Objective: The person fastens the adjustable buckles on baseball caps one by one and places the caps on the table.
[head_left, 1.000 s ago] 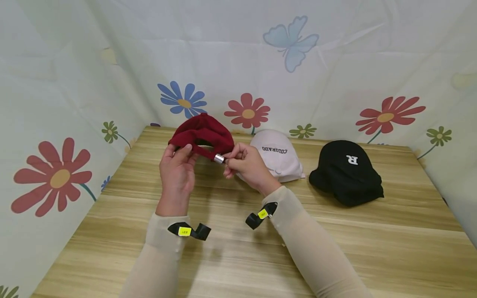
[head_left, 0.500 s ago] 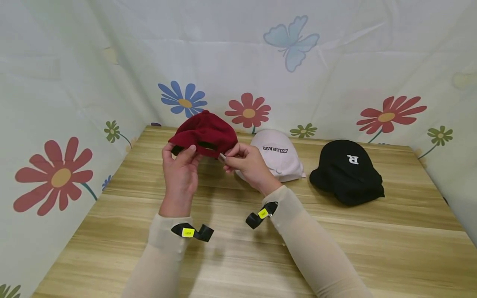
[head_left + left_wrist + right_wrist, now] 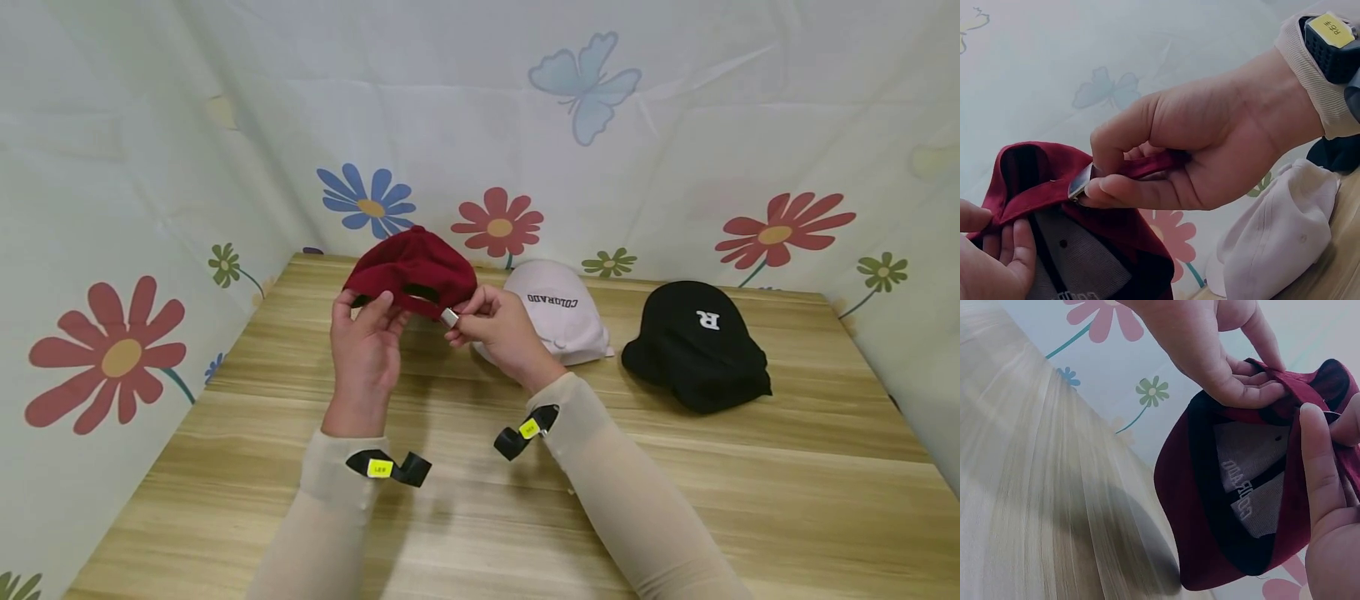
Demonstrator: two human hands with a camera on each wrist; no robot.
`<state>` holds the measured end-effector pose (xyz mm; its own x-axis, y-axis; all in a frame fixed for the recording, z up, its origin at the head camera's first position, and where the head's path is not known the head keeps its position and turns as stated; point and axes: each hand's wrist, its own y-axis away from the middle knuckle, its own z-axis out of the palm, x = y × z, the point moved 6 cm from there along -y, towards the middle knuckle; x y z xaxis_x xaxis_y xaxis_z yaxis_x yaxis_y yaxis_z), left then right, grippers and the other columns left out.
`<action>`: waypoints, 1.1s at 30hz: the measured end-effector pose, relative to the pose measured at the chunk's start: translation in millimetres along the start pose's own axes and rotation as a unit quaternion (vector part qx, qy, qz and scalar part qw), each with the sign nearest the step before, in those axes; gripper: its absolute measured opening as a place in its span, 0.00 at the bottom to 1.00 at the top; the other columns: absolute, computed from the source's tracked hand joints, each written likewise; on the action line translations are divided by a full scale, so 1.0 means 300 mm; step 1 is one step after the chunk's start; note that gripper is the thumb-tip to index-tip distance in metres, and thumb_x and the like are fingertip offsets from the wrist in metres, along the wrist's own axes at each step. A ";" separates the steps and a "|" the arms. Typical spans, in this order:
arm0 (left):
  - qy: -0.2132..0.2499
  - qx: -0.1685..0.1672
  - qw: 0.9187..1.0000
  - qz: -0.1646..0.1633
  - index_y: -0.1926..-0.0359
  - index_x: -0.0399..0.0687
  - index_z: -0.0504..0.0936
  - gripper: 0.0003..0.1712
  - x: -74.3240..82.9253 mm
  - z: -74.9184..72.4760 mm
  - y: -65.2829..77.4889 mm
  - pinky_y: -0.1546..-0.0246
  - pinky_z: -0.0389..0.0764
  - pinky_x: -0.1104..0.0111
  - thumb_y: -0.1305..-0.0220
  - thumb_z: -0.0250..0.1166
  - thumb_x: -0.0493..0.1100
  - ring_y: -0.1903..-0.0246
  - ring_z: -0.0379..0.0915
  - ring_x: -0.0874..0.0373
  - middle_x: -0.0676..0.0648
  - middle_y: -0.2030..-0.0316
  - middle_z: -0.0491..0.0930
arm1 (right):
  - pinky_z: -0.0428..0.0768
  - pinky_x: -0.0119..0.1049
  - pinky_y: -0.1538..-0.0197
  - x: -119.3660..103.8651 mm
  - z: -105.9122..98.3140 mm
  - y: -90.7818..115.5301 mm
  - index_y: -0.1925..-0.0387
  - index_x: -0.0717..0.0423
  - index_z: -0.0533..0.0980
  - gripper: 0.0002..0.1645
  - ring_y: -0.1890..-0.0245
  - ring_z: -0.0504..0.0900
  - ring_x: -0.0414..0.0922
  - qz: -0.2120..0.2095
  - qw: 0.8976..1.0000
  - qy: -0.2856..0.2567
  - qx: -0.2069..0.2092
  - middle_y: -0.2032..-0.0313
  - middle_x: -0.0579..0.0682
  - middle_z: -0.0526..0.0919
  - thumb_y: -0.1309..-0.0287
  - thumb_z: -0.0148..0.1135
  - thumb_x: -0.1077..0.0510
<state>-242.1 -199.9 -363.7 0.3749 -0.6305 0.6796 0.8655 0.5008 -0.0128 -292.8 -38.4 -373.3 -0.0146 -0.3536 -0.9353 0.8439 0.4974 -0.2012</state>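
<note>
A dark red baseball cap [image 3: 412, 258] is held above the table with its back opening toward me. My left hand [image 3: 365, 358] grips the cap's back band at its left side, thumb in front and fingers behind. At the other end of the strap, my right hand [image 3: 506, 333] pinches the silver metal buckle [image 3: 449, 317] between thumb and index finger. In the left wrist view, the red strap tail [image 3: 1147, 165] runs from the buckle into the right palm. The right wrist view looks into the cap, where a grey lining [image 3: 1250, 459] with lettering shows.
A white cap [image 3: 555, 312] marked COLORADO lies just right of the right hand. Farther right lies a black cap [image 3: 693, 350] with a white R. All are over a wood-grain table [image 3: 480, 500], backed by a flower-printed curtain [image 3: 420, 100].
The cap and left hand have shifted slightly right, toward the right hand. The cap has tilted, so its back opening looks darker. The right hand has barely moved and pinches closer about the buckle.
</note>
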 end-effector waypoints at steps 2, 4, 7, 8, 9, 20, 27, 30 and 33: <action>-0.005 -0.002 1.000 0.000 0.55 0.50 0.68 0.17 0.000 0.000 0.000 0.68 0.81 0.67 0.35 0.56 0.25 0.76 0.78 0.56 0.47 0.66 0.80 | 0.86 0.38 0.68 0.000 -0.002 -0.001 0.71 0.62 0.69 0.10 0.77 0.85 0.44 0.001 1.000 0.000 0.000 0.71 0.51 0.83 0.44 0.54 0.77; -0.006 -0.004 1.000 -0.001 0.54 0.50 0.68 0.17 0.000 0.000 -0.001 0.68 0.81 0.67 0.36 0.56 0.25 0.75 0.79 0.56 0.47 0.66 0.80 | 0.86 0.38 0.68 0.000 -0.003 -0.001 0.68 0.63 0.71 0.08 0.77 0.85 0.44 0.004 1.000 -0.002 0.000 0.72 0.51 0.84 0.44 0.54 0.76; -0.009 -0.007 1.000 -0.003 0.53 0.50 0.67 0.18 0.001 0.000 -0.001 0.67 0.82 0.67 0.36 0.57 0.26 0.74 0.79 0.56 0.47 0.64 0.80 | 0.86 0.37 0.67 0.003 -0.005 -0.002 0.64 0.66 0.74 0.06 0.76 0.85 0.43 0.011 1.000 -0.003 0.002 0.73 0.51 0.84 0.42 0.56 0.75; -0.009 -0.007 1.000 -0.004 0.52 0.49 0.67 0.18 0.001 0.000 -0.001 0.67 0.82 0.67 0.36 0.57 0.26 0.74 0.79 0.56 0.47 0.64 0.80 | 0.86 0.36 0.67 0.003 -0.006 -0.003 0.64 0.66 0.75 0.05 0.76 0.84 0.43 0.013 1.000 0.000 0.003 0.73 0.51 0.84 0.42 0.58 0.74; -0.011 -0.008 1.000 -0.005 0.52 0.50 0.67 0.18 0.000 -0.001 -0.001 0.67 0.82 0.67 0.35 0.57 0.26 0.73 0.79 0.56 0.47 0.64 0.80 | 0.85 0.35 0.67 0.002 -0.006 -0.002 0.64 0.66 0.75 0.04 0.76 0.84 0.42 0.015 1.000 0.003 0.004 0.73 0.51 0.84 0.41 0.59 0.73; -0.010 -0.011 1.000 -0.008 0.51 0.50 0.66 0.18 -0.006 -0.003 0.000 0.66 0.81 0.68 0.35 0.57 0.26 0.73 0.79 0.57 0.48 0.64 0.78 | 0.85 0.32 0.67 -0.002 -0.005 0.000 0.56 0.72 0.77 0.11 0.76 0.82 0.40 0.025 0.998 0.052 0.002 0.73 0.51 0.83 0.39 0.60 0.68; 0.003 -0.020 1.000 -0.002 0.53 0.49 0.67 0.18 -0.007 0.002 0.004 0.67 0.80 0.68 0.36 0.56 0.24 0.74 0.79 0.56 0.47 0.65 0.79 | 0.85 0.33 0.66 0.004 -0.007 0.000 0.53 0.74 0.76 0.13 0.76 0.84 0.40 0.017 0.999 0.037 -0.002 0.75 0.52 0.83 0.38 0.57 0.70; 0.000 -0.025 1.000 0.000 0.54 0.49 0.67 0.17 -0.006 0.005 0.007 0.67 0.81 0.68 0.35 0.56 0.25 0.74 0.79 0.56 0.47 0.64 0.78 | 0.85 0.33 0.67 0.004 -0.005 0.000 0.52 0.76 0.75 0.14 0.76 0.84 0.41 0.012 1.000 0.023 -0.007 0.75 0.55 0.83 0.38 0.56 0.71; -0.003 -0.023 1.000 -0.002 0.55 0.50 0.67 0.17 -0.008 0.006 0.009 0.67 0.81 0.68 0.35 0.55 0.25 0.74 0.79 0.56 0.47 0.64 0.77 | 0.85 0.33 0.68 0.007 -0.004 -0.001 0.52 0.77 0.75 0.14 0.77 0.84 0.41 0.010 1.000 0.010 -0.008 0.75 0.55 0.83 0.38 0.55 0.72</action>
<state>-241.3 -196.0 -364.2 0.3696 -0.6284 0.6844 0.8812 0.4707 -0.0437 -293.6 -38.3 -375.4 -0.0079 -0.3276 -0.9448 0.8352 0.5174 -0.1864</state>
